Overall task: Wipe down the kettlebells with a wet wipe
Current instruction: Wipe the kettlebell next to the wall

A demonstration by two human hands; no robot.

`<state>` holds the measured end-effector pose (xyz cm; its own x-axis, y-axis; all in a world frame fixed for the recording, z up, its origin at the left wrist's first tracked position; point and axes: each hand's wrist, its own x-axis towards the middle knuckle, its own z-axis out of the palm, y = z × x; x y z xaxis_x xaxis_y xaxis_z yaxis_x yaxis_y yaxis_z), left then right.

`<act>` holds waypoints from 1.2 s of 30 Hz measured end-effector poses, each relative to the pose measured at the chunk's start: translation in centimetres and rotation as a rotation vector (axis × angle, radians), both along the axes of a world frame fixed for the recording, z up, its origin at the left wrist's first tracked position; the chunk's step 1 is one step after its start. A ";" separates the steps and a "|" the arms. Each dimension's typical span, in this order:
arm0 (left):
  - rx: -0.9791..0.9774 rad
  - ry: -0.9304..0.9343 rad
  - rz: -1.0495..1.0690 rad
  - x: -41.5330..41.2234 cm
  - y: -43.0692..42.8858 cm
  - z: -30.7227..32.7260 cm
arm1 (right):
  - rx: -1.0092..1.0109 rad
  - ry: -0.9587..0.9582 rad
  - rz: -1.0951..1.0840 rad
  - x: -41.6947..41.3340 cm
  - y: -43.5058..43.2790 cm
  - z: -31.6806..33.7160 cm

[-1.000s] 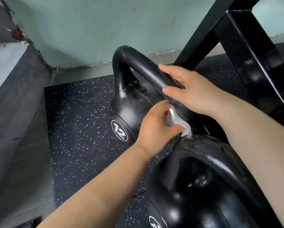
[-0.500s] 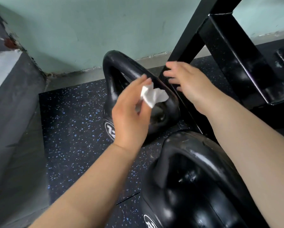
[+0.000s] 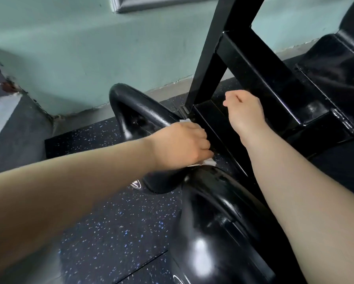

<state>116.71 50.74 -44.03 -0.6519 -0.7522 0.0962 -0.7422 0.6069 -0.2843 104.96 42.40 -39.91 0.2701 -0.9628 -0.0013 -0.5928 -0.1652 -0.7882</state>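
Two black kettlebells stand on the speckled floor mat. The far kettlebell (image 3: 135, 111) shows its thick arched handle. My left hand (image 3: 180, 145) lies over the right end of that handle and holds a white wet wipe (image 3: 207, 161) against it; bits of the wipe peek out above and below my fingers. The near kettlebell (image 3: 217, 218) fills the lower middle, glossy, its handle top just below my left hand. My right hand (image 3: 244, 111) hovers above the rack's base with fingers loosely curled, holding nothing.
A black steel rack frame (image 3: 254, 64) rises at the right, its base bar (image 3: 219, 124) running right beside both kettlebells. A green wall (image 3: 90, 58) closes off the back. Grey concrete (image 3: 12, 119) borders the dark mat (image 3: 102, 222) on the left.
My left hand came down from the air with the wipe and now presses it on the far kettlebell's handle. My right hand let go of that handle and drew back over the rack base.
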 end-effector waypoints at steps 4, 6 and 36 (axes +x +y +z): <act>0.048 0.055 -0.098 3.3 -0.5 1.8 | 0.015 0.022 0.024 0.1 0.0 -0.1; 0.106 0.136 -0.029 4.4 -0.4 2.4 | 0.018 0.045 0.052 0.2 0.1 -0.1; -0.052 1.779 1.140 14.4 2.5 -1.9 | -0.031 0.706 0.728 8.4 5.2 0.9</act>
